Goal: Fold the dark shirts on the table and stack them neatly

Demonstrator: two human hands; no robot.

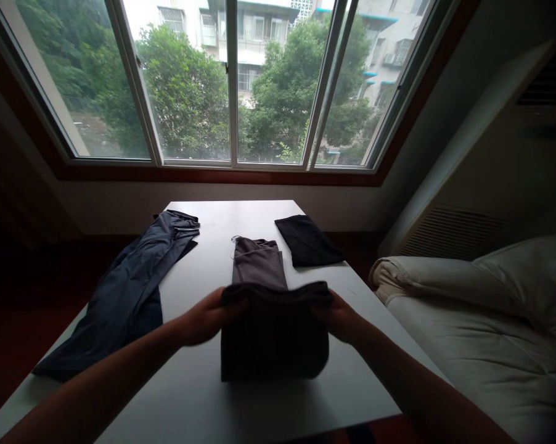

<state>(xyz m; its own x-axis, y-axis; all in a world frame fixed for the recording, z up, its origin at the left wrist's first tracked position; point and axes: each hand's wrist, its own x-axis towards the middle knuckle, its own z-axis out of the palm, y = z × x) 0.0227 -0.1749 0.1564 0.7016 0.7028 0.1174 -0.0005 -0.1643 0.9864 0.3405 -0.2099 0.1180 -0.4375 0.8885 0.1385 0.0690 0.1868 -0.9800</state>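
Grey trousers (274,336), fold between fingers (235,303) of left hand (204,319), right hand (341,318).

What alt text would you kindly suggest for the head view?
The left hand and right hand grip the folded end of grey trousers on a white table. Navy trousers lie at left, a black cloth far right, a window beyond.

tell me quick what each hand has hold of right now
Left hand: closed on the left end of the fold in the grey garment.
Right hand: closed on the right end of the same fold.
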